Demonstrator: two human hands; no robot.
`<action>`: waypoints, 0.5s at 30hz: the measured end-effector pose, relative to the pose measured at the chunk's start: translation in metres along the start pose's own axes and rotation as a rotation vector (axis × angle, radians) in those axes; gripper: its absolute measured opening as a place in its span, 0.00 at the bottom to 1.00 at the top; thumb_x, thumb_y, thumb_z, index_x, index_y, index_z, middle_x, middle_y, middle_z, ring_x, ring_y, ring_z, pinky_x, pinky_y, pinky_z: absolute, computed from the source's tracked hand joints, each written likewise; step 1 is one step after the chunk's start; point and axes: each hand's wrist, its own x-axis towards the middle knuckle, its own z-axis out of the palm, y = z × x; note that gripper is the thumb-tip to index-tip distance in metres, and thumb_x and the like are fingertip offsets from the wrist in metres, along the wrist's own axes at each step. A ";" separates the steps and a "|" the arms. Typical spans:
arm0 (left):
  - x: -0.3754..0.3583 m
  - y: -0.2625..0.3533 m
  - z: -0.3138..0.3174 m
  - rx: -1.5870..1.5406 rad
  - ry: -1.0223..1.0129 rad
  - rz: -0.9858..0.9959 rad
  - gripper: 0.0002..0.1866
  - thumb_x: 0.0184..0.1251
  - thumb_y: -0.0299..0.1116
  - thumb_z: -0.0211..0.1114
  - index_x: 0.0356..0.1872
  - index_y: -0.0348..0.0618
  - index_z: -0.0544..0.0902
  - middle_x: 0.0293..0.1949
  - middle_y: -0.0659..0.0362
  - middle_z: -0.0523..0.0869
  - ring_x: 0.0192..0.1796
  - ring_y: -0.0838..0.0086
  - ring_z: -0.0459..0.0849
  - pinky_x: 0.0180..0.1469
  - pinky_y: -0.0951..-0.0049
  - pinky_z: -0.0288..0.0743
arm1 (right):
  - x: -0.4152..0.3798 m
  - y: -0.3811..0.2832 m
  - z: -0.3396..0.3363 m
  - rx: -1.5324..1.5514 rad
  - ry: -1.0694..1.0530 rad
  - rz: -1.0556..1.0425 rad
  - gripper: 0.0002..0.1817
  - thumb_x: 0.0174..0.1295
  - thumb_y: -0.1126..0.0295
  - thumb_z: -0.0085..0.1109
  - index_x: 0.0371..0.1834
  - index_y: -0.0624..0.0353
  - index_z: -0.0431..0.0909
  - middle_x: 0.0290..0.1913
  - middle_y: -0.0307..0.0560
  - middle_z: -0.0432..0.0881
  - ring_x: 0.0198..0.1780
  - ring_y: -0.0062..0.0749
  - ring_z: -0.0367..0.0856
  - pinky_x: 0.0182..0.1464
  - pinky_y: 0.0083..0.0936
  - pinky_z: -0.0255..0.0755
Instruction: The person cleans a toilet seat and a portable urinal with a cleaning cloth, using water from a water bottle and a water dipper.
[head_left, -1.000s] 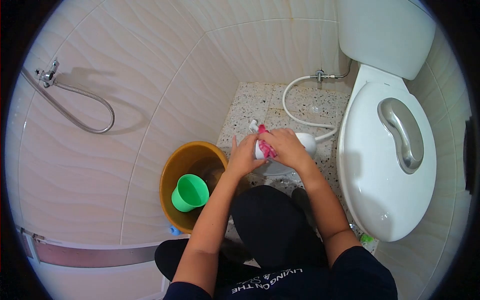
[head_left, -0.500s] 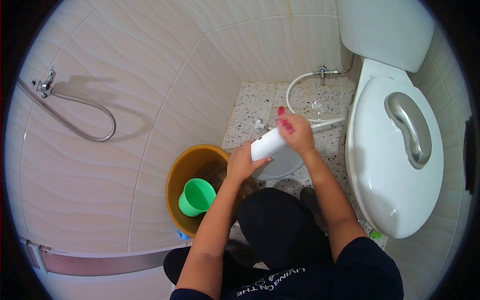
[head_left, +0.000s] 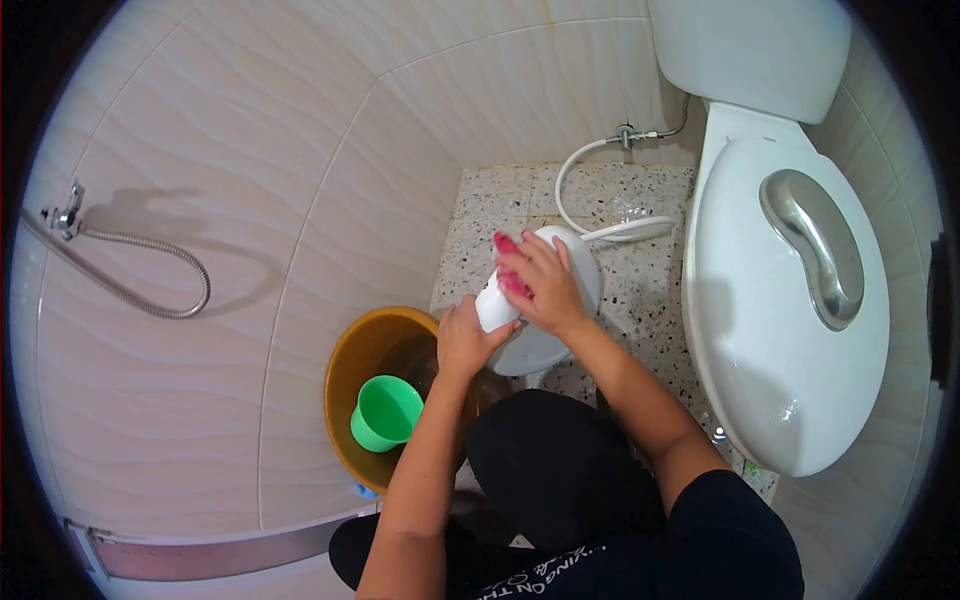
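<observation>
A white plastic piece, with a rounded column and a wide round base, is held tilted in front of my knees. My left hand is wrapped round the near end of the column, thumb on top. My right hand presses a pink-red sponge against the column's upper side, fingers bent over it. Part of the column is hidden under this hand. Beside my left forearm stands a brown-yellow bucket with a green dipper in it.
A white toilet with a silver handle shape on its lid stands at the right. A white hose curls on the speckled floor. On the left tiled wall hangs a metal shower hose.
My right hand has slid the sponge along the column from its far end towards my left hand. The whole view has shifted slightly. My left hand keeps its hold.
</observation>
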 end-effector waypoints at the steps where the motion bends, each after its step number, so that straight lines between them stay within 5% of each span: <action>1: 0.001 -0.002 0.003 -0.005 0.027 0.005 0.34 0.43 0.55 0.74 0.40 0.35 0.75 0.36 0.42 0.81 0.43 0.47 0.79 0.44 0.54 0.72 | 0.005 0.013 0.001 -0.001 0.005 0.007 0.20 0.52 0.62 0.61 0.50 0.46 0.76 0.51 0.49 0.73 0.63 0.48 0.66 0.65 0.54 0.52; 4: 0.001 -0.003 0.005 0.001 0.045 -0.003 0.34 0.43 0.55 0.74 0.40 0.35 0.75 0.36 0.42 0.81 0.43 0.48 0.79 0.45 0.54 0.72 | 0.017 0.046 -0.003 0.135 0.166 0.108 0.17 0.56 0.63 0.59 0.49 0.49 0.76 0.43 0.46 0.78 0.53 0.39 0.75 0.59 0.40 0.63; 6: 0.001 -0.004 0.006 0.009 0.046 -0.008 0.34 0.42 0.55 0.74 0.40 0.35 0.75 0.36 0.42 0.81 0.43 0.48 0.79 0.45 0.54 0.72 | 0.017 0.061 -0.010 0.654 0.129 0.942 0.15 0.61 0.61 0.57 0.49 0.53 0.77 0.38 0.43 0.81 0.45 0.28 0.77 0.51 0.28 0.69; 10: 0.001 -0.002 0.004 0.036 0.008 -0.033 0.34 0.43 0.54 0.74 0.43 0.35 0.75 0.37 0.43 0.82 0.43 0.49 0.79 0.46 0.55 0.72 | -0.036 0.149 0.040 0.856 0.360 0.761 0.16 0.64 0.58 0.55 0.47 0.56 0.77 0.36 0.39 0.80 0.39 0.21 0.75 0.47 0.23 0.70; 15: 0.001 0.006 0.000 -0.046 -0.016 -0.096 0.39 0.44 0.56 0.72 0.50 0.35 0.72 0.43 0.42 0.81 0.50 0.47 0.76 0.52 0.53 0.69 | -0.086 0.150 0.044 0.695 0.216 1.147 0.21 0.66 0.54 0.49 0.49 0.61 0.77 0.43 0.43 0.81 0.45 0.26 0.77 0.51 0.22 0.67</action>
